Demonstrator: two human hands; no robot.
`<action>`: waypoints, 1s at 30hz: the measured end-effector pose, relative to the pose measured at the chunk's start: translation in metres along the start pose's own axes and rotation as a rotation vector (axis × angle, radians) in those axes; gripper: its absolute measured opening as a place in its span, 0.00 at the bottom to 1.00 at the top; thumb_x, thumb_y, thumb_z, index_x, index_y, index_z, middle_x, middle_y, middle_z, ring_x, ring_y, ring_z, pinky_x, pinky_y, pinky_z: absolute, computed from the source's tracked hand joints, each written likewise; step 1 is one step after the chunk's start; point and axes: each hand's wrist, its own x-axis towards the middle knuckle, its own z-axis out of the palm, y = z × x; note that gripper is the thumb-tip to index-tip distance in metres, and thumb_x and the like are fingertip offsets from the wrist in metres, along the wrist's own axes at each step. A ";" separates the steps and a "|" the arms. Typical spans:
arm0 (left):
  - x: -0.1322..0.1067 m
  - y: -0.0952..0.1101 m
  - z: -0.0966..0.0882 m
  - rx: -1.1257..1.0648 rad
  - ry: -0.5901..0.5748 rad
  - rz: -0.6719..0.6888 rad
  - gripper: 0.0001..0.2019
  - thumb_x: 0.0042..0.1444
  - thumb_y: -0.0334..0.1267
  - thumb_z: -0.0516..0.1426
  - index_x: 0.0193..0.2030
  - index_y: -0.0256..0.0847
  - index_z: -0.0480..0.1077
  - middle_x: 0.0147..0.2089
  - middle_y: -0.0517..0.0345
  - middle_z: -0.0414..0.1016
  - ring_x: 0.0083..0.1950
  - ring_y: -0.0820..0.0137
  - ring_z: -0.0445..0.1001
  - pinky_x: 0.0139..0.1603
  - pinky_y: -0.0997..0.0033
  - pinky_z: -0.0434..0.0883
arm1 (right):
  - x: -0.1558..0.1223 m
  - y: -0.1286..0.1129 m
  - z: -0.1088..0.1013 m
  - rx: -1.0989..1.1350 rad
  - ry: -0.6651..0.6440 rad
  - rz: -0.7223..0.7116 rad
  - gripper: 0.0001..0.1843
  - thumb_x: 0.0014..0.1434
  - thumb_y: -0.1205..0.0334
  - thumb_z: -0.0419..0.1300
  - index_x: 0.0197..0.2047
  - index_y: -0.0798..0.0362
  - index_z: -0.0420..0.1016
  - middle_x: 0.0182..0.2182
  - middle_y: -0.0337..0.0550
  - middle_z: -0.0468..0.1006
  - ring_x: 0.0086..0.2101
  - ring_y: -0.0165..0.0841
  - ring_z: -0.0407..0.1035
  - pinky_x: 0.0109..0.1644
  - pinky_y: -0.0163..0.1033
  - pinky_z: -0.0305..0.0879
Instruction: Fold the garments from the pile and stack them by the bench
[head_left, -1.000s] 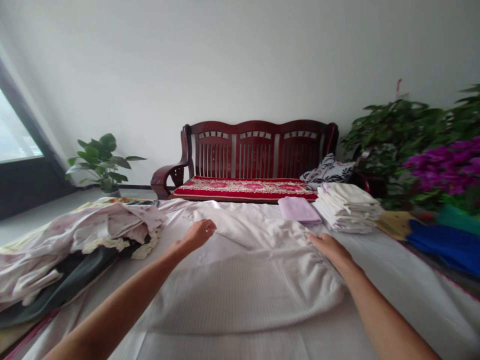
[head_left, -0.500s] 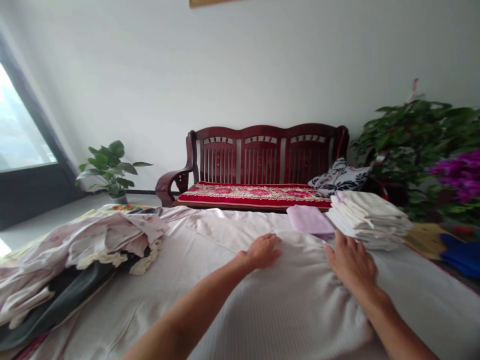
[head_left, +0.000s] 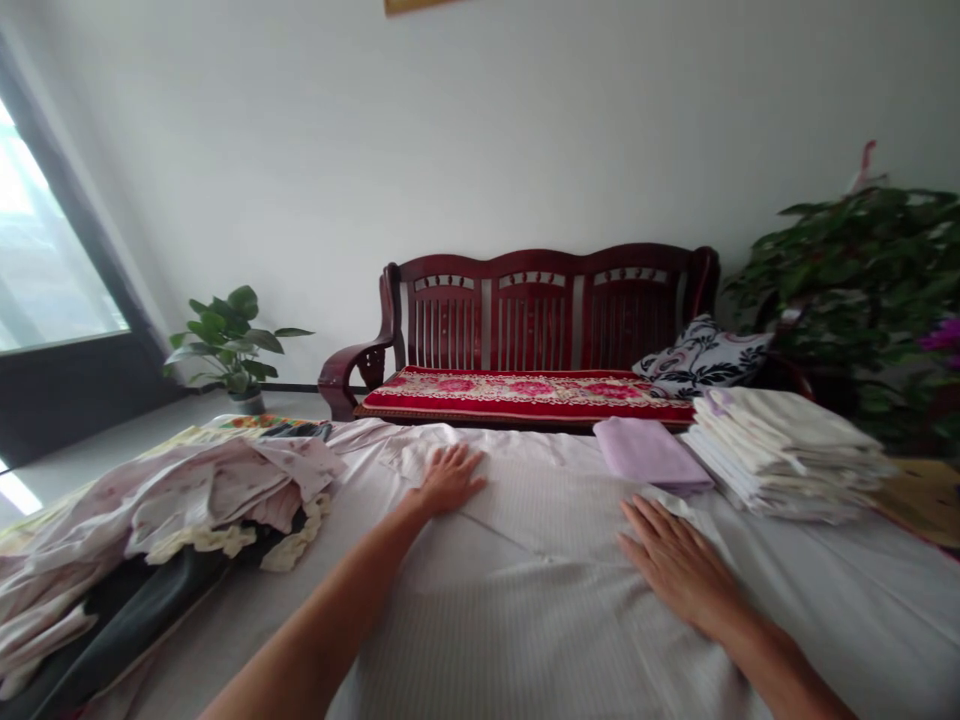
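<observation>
A pale, finely striped cloth (head_left: pixel 517 610) lies spread out in front of me, with some soft creases. My left hand (head_left: pixel 448 478) rests flat on its far left part, fingers spread. Toward the right edge of the same cloth, my right hand (head_left: pixel 671 560) lies palm down with its fingers stretched out. Just beyond the right hand is a folded lilac cloth (head_left: pixel 651 455). Beside that stands a stack of folded white cloths (head_left: pixel 795 450). What kind of item the striped cloth is, I cannot tell.
A loose heap of clothes (head_left: pixel 202 490), pinkish over dark grey, lies at the left. Behind the covered surface stands a dark red wooden bench (head_left: pixel 525 300) with a red floral mat and a patterned cushion (head_left: pixel 709 358). Potted plants (head_left: pixel 232 335) flank the bench.
My left hand has moved left across the striped cloth and its fingers have spread. My right hand has come slightly nearer and flattened. The cloth lies smoother, and the view has shifted a little left.
</observation>
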 end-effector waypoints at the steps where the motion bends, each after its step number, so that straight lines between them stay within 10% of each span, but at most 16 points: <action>1: -0.002 -0.019 -0.003 0.020 -0.012 -0.082 0.31 0.68 0.55 0.45 0.74 0.47 0.55 0.77 0.44 0.50 0.77 0.51 0.47 0.73 0.41 0.44 | 0.000 0.000 -0.001 0.004 0.007 0.000 0.29 0.65 0.47 0.47 0.63 0.48 0.70 0.65 0.52 0.69 0.65 0.49 0.61 0.66 0.59 0.59; 9: -0.010 -0.106 -0.020 0.107 0.051 -0.490 0.28 0.68 0.51 0.44 0.72 0.46 0.59 0.75 0.43 0.55 0.75 0.48 0.52 0.71 0.37 0.46 | 0.002 -0.004 0.001 -0.007 0.012 0.050 0.31 0.64 0.45 0.47 0.65 0.50 0.69 0.65 0.53 0.69 0.64 0.49 0.62 0.66 0.58 0.60; 19: -0.012 -0.042 -0.007 0.102 0.025 -0.329 0.30 0.69 0.51 0.44 0.74 0.44 0.54 0.77 0.45 0.51 0.77 0.52 0.47 0.73 0.47 0.47 | 0.003 -0.006 -0.001 -0.016 -0.048 0.088 0.33 0.65 0.44 0.45 0.67 0.49 0.67 0.67 0.51 0.65 0.66 0.47 0.59 0.68 0.57 0.56; 30: -0.011 -0.062 -0.029 0.144 0.007 -0.402 0.26 0.70 0.43 0.41 0.69 0.38 0.61 0.70 0.37 0.62 0.72 0.47 0.58 0.69 0.36 0.50 | 0.005 -0.007 0.003 -0.095 -0.088 0.123 0.36 0.66 0.44 0.44 0.70 0.55 0.64 0.69 0.52 0.62 0.68 0.46 0.55 0.69 0.56 0.54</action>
